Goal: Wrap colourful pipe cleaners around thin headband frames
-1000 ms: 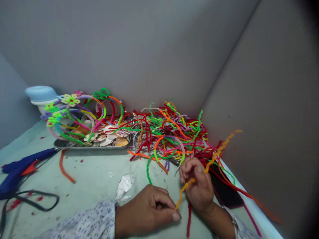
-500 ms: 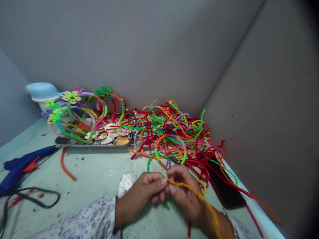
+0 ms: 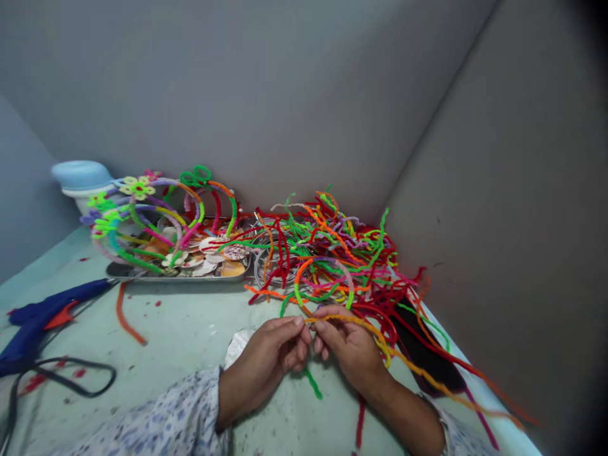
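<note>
Near the table's front centre, my left hand (image 3: 269, 356) pinches the end of an orange-yellow pipe cleaner (image 3: 422, 372). My right hand (image 3: 349, 345) grips the same pipe cleaner just to the right, thumb on top, and the strand trails off over the right forearm. Just beyond the fingers stands a multicoloured wrapped headband (image 3: 352, 282). A green pipe cleaner piece (image 3: 313, 384) lies between and below the hands. Crumpled foil (image 3: 237, 347) is partly hidden behind my left hand.
A metal tray (image 3: 175, 280) holds shells and several decorated headbands. Pipe cleaners (image 3: 332, 228) are heaped at the back centre. A blue glue gun (image 3: 57, 304) with its cord lies left; a dark phone (image 3: 427, 354) lies right. Behind the tray stands a blue-lidded container (image 3: 83, 177).
Both hands have moved slightly up, the left one also a little left. The pipe cleaner's long end has swung out to the right, away from the right wrist.
</note>
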The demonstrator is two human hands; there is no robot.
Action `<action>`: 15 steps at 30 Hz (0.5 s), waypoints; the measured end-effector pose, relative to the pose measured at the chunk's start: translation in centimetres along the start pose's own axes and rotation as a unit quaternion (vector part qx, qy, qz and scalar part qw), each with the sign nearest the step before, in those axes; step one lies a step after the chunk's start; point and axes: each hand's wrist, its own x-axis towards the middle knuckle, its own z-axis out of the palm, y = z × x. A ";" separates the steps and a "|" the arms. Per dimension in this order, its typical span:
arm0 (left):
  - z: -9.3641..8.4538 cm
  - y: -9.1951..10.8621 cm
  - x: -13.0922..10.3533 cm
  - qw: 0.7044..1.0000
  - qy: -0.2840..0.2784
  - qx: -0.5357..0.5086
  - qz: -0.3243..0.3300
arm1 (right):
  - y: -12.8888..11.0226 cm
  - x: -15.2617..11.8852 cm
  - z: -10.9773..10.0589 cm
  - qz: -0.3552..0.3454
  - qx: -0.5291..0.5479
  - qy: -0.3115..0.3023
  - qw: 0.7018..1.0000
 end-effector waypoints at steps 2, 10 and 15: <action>0.1 0.1 -0.1 1.000 0.004 0.012 -0.001 | 0.0 0.2 -0.1 0.003 -0.003 0.016 1.000; 0.2 0.2 -0.3 0.997 0.028 0.069 0.003 | -0.5 0.5 -1.2 -0.018 0.002 0.029 0.999; 0.2 0.1 -0.2 1.000 0.004 0.016 0.002 | -0.3 0.1 -1.0 -0.007 0.018 -0.021 1.000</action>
